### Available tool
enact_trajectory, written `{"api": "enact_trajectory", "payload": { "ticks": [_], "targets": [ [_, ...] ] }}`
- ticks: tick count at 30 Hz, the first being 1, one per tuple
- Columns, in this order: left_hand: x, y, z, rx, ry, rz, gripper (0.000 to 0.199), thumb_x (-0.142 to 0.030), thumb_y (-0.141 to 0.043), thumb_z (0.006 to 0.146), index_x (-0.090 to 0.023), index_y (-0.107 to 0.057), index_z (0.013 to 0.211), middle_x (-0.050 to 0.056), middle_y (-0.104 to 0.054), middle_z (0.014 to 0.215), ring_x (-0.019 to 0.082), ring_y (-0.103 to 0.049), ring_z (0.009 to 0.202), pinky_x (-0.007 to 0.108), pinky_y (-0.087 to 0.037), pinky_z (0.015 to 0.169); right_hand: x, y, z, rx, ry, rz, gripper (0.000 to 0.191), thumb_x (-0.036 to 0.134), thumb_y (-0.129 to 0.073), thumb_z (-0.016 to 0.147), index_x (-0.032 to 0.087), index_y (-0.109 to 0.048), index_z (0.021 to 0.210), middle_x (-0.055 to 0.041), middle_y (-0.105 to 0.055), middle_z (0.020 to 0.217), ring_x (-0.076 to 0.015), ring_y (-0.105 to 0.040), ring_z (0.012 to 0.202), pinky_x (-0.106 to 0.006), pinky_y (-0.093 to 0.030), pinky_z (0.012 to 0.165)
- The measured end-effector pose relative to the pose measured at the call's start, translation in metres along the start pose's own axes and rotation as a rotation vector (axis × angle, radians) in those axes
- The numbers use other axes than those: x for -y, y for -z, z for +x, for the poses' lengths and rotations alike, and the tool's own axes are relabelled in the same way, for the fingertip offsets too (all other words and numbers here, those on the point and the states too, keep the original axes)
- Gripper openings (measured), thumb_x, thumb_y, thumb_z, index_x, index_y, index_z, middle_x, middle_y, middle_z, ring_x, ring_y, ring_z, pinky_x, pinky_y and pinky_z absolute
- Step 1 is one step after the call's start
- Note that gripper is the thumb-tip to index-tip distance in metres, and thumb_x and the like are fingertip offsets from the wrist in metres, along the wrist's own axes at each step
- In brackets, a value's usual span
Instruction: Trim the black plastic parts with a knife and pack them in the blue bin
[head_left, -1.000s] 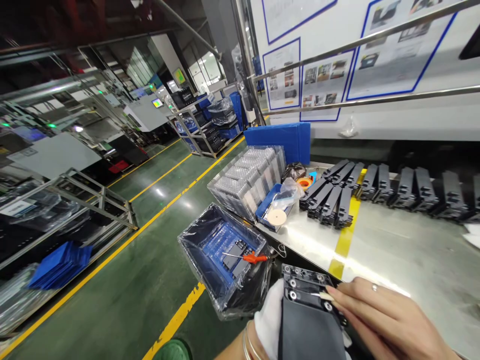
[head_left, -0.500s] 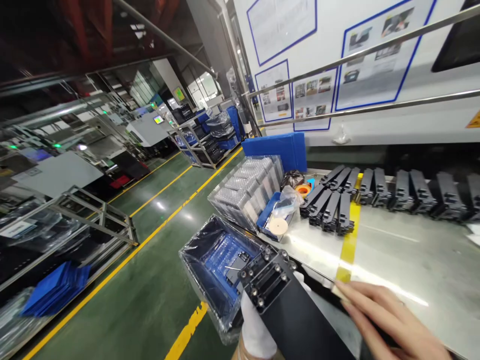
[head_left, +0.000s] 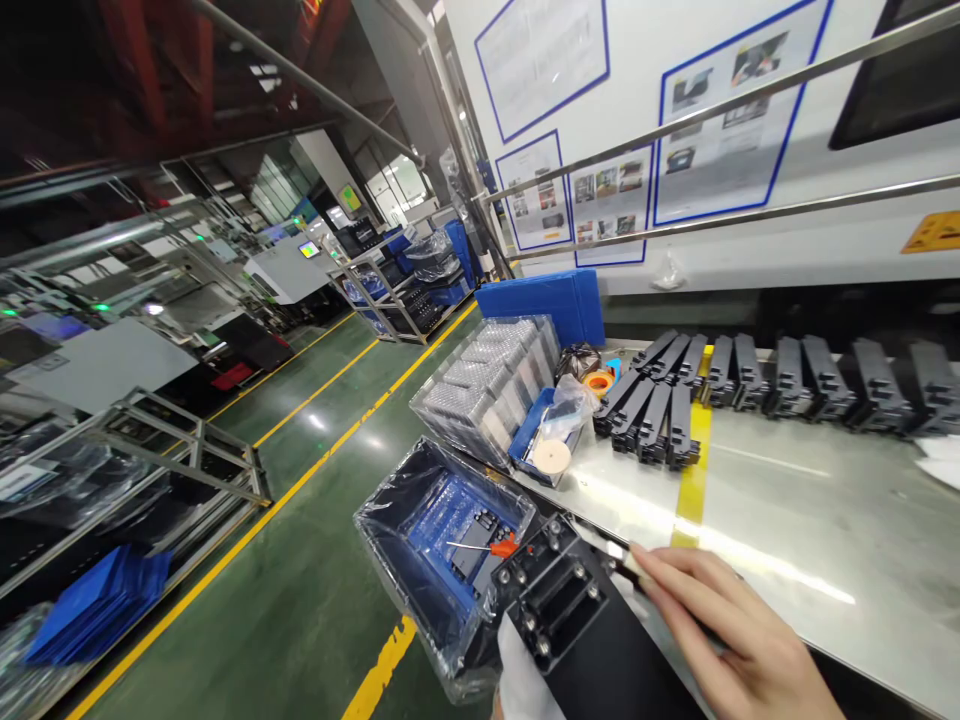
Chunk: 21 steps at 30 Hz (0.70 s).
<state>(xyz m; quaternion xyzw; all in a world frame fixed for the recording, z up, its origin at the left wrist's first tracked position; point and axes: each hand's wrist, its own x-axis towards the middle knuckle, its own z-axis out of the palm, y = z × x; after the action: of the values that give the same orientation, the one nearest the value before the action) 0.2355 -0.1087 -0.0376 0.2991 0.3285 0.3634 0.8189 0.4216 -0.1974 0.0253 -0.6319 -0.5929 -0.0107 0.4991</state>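
Black plastic part (head_left: 577, 625), at 6 o'clock low in view over the surface (head_left: 787, 520) edge: looks stiff, light, fairly smooth; best gripped along its long sides, clear of the screws. Flat dark slab, its end block recessed and studded with silver screws. Left hand (head_left: 521, 675), white-gloved, grips it from beneath; right hand (head_left: 735, 640) lies uncurled on its 3 o'clock edge.
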Motion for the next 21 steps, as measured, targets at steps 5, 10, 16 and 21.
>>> {"api": "enact_trajectory", "payload": {
  "ticks": [5, 10, 16, 21],
  "targets": [
    [-0.021, -0.017, 0.0, 0.068, -0.072, 0.368, 0.051, -0.055, -0.075, 0.073, -0.022, -0.077, 0.113, 0.012, -0.068, 0.133, 0.039, -0.048, 0.139, 0.049, -0.033, 0.123, -0.005, 0.009, -0.001, 0.037, 0.037, -0.057, 0.028, 0.024, -0.055, 0.098, 0.024, -0.067, 0.123, -0.0035, -0.072, 0.101, -0.0129, -0.072, 0.088, -0.015, -0.058, 0.076],
    [-0.038, -0.012, -0.012, 0.035, -0.14, 0.548, 0.06, -0.041, -0.082, 0.073, -0.022, -0.068, 0.128, 0.013, -0.052, 0.151, 0.033, -0.031, 0.151, 0.052, -0.006, 0.129, -0.003, 0.02, -0.001, 0.083, 0.075, -0.155, 0.029, 0.025, -0.054, 0.099, 0.023, -0.066, 0.125, -0.0035, -0.071, 0.101, -0.0121, -0.072, 0.088, -0.015, -0.058, 0.075],
    [-0.037, -0.013, -0.023, -0.007, -0.174, 0.645, 0.067, -0.035, -0.089, 0.058, -0.032, -0.072, 0.123, 0.001, -0.057, 0.148, 0.036, -0.028, 0.152, 0.038, -0.011, 0.129, -0.011, 0.027, 0.005, 0.009, 0.014, -0.088, 0.022, 0.03, -0.055, 0.098, 0.025, -0.073, 0.108, -0.0014, -0.076, 0.094, -0.0126, -0.074, 0.081, -0.013, -0.057, 0.072],
    [-0.037, -0.011, -0.027, 0.042, -0.107, 0.642, 0.055, -0.036, -0.083, 0.065, -0.03, -0.075, 0.119, 0.004, -0.06, 0.144, 0.039, -0.042, 0.143, 0.039, -0.022, 0.127, -0.013, 0.018, 0.008, 0.346, -0.502, 0.429, 0.054, 0.059, -0.048, 0.098, 0.021, -0.061, 0.063, 0.0046, -0.046, 0.051, -0.0083, -0.044, 0.044, -0.016, -0.04, 0.041]
  ]
}}
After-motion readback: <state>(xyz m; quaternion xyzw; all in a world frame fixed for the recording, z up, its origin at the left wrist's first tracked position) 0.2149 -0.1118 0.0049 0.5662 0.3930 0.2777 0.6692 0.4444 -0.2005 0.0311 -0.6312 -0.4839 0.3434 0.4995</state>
